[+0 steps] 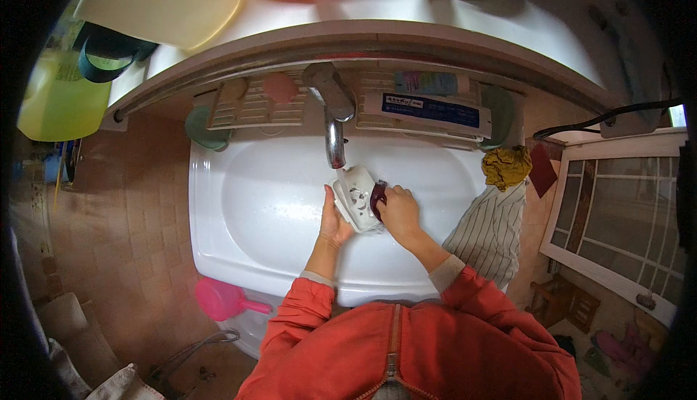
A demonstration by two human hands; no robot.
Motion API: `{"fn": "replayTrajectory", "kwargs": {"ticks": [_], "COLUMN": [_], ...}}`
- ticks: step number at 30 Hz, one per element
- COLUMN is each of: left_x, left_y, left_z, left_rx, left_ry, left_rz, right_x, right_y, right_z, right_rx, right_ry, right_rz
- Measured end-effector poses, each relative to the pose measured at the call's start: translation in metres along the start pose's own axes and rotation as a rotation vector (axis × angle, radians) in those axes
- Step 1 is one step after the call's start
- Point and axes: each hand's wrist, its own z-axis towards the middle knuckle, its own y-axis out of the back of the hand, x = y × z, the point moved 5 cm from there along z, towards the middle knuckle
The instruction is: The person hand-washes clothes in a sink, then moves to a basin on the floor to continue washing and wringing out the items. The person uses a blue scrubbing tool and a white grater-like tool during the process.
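Observation:
My left hand [335, 223] holds a white perforated plastic soap dish [356, 198] by its left side, low over the white sink basin [267, 204]. Water runs from the chrome faucet [335, 144] onto the dish. In my right hand [398, 212] is a dark maroon cloth or scrubbing pad [377, 199], held at the dish's right edge. The fingers of my right hand are bent around the pad, and part of it is hidden by them.
Behind the faucet, ribbed trays hold a pink soap [280, 88] and tubes [430, 110]. A yellow cloth [506, 167] and a striped cloth [490, 234] hang at the sink's right. A pink dipper [223, 299] lies below left. Plastic containers [158, 2] stand on the upper ledge.

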Motion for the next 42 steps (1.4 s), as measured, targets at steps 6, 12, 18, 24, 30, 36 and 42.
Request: {"fn": "replayTrajectory", "kwargs": {"ticks": [6, 12, 18, 24, 30, 36, 42], "left_x": [0.012, 0.006, 0.006, 0.006, 0.006, -0.006, 0.002], "left_y": [0.009, 0.008, 0.007, 0.000, 0.001, 0.012, 0.012], "left_z": [-0.003, 0.008, 0.021, 0.038, 0.028, 0.026, 0.022], "left_rx": [0.051, -0.004, 0.067, 0.026, -0.050, -0.071, -0.086], "left_ry": [-0.027, -0.064, 0.206, 0.162, 0.154, 0.094, 0.070], "left_rz": [-0.195, -0.131, 0.187, 0.213, 0.378, 0.241, 0.282], "right_x": [0.036, 0.045, 0.034, 0.020, 0.019, 0.038, 0.032], "right_y": [0.028, -0.023, -0.019, -0.011, -0.027, -0.023, -0.030], "right_z": [0.001, 0.014, -0.010, 0.002, 0.002, 0.006, -0.001], "right_rx": [-0.355, 0.085, 0.387, 0.086, 0.204, 0.246, 0.222], "right_ry": [0.177, 0.153, 0.397, 0.261, 0.269, 0.289, 0.282], "right_rz": [0.247, 0.497, -0.075, 0.432, 0.064, 0.387, -0.006]}}
